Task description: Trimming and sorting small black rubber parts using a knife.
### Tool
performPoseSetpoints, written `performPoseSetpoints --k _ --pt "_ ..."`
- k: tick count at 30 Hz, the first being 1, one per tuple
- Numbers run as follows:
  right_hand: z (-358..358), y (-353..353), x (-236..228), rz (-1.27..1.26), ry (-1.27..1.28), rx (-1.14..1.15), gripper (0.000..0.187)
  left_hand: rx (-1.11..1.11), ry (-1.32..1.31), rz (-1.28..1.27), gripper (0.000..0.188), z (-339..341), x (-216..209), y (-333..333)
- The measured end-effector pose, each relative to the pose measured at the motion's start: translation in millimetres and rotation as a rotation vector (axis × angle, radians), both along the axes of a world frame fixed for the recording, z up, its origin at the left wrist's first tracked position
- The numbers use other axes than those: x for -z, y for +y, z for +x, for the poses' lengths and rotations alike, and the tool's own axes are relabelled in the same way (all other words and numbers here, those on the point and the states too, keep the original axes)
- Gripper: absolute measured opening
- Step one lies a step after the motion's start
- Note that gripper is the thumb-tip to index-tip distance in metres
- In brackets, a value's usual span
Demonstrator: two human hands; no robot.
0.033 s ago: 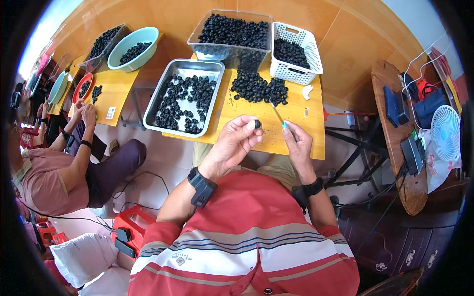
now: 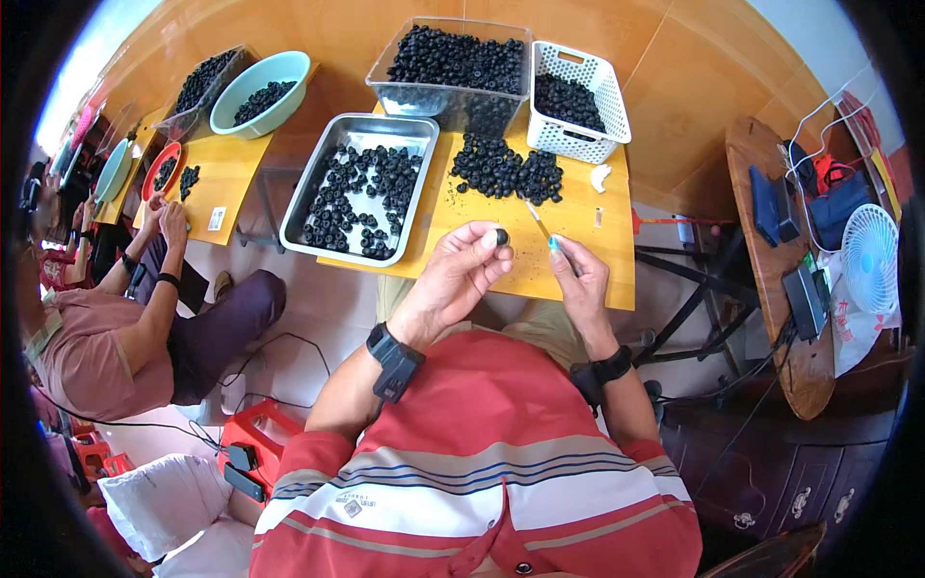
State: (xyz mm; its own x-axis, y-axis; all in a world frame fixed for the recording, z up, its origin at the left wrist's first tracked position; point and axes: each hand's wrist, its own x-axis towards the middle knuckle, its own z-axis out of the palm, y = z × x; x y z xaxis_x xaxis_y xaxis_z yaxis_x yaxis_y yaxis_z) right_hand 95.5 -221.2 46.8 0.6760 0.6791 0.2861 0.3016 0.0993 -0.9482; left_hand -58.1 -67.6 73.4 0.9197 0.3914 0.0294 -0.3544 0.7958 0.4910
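Note:
Pinched between thumb and fingertips of my left hand is a small round black piece, smooth like rubber. My right hand is closed around a slim tool with a turquoise band and a thin, light-coloured blade-like end pointing away from me. The tool and the black piece are apart. Just beyond both hands, a loose pile of similar black pieces lies on the yellow table. A metal tray holding many ring-like black pieces stands to the left of my left hand.
Behind the pile stand a clear plastic bin and a white perforated basket, both holding black pieces. A small white scrap lies at right. Leftward, another person sits by a second table with a turquoise basin. A fan stands far right.

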Motion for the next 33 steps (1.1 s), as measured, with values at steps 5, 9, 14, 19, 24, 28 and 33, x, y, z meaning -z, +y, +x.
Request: performPoseSetpoints --k 5,9,14,19,24,28,33 --pt "-10.4 2.2 -20.8 0.012 0.053 -0.104 0.033 0.002 0.012 -0.037 0.016 -0.2 7.9 1.3" --pt "-20.5 13.1 -30.3 0.031 0.005 -0.208 0.036 0.033 0.020 -0.028 0.017 0.1 11.5 -2.9" --pt "-29.5 27.6 -40.4 0.038 0.085 -0.270 0.030 0.048 0.100 0.028 0.016 -1.7 7.3 -10.2" --pt "-33.0 28.6 -43.4 0.051 0.310 -0.354 0.024 0.069 0.089 0.095 0.016 -7.5 15.8 -8.6" --pt "-30.6 26.4 -32.1 0.028 0.404 -0.291 0.021 0.055 0.113 0.155 0.018 -19.6 11.9 -8.9" --pt "-17.8 18.1 -17.2 -0.053 0.310 -0.167 0.023 -0.108 0.322 0.406 0.017 -33.9 -2.6 8.7" --pt "-1.2 0.0 8.9 -0.065 0.268 -0.046 0.023 -0.498 0.626 0.966 0.013 -58.8 16.9 61.2"
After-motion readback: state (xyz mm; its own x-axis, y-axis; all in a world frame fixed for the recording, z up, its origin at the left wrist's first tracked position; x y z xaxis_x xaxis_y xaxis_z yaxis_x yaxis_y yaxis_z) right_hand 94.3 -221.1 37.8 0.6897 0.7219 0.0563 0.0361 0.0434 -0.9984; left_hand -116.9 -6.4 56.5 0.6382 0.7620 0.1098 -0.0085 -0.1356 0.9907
